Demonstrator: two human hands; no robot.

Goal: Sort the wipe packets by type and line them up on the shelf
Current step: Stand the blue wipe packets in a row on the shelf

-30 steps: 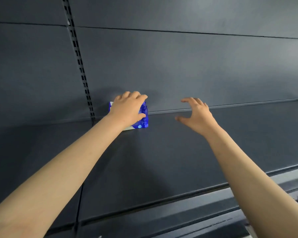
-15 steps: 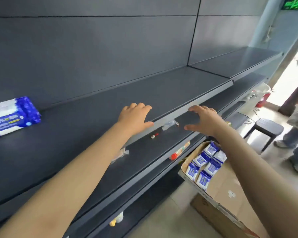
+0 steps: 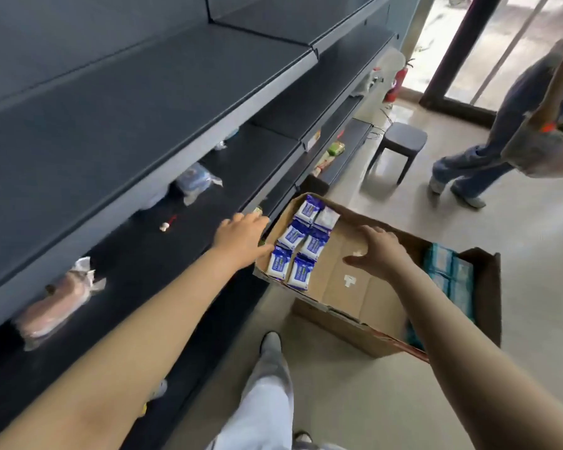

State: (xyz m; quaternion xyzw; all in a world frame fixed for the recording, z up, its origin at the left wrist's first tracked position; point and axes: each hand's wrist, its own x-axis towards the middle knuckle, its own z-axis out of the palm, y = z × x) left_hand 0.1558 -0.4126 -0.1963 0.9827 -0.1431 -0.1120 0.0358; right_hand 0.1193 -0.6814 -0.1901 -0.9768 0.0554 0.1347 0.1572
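A cardboard box [image 3: 348, 297] stands on the floor beside the shelving. Several blue-and-white wipe packets [image 3: 301, 241] lie in two rows at its left end, and teal packets [image 3: 449, 271] are stacked at its right end. My left hand [image 3: 244, 237] hovers open just left of the blue packets, over the box's left rim. Over the bare cardboard in the middle of the box my right hand [image 3: 377, 251] is spread open. Neither hand holds anything. The dark top shelf [image 3: 143, 102] stretches away on the left; no packet on it is in view.
Lower shelves hold loose wrapped items, such as a pinkish pack [image 3: 56, 303] and a clear bag [image 3: 195, 183]. A grey stool [image 3: 400, 144] stands on the floor farther back. Another person's legs [image 3: 468, 170] are at the right, near a doorway. My own leg [image 3: 267, 394] is below.
My view swung from the shelf down to the box on the floor. The left hand let go of the blue packet left on the shelf, and both hands came down over the box.
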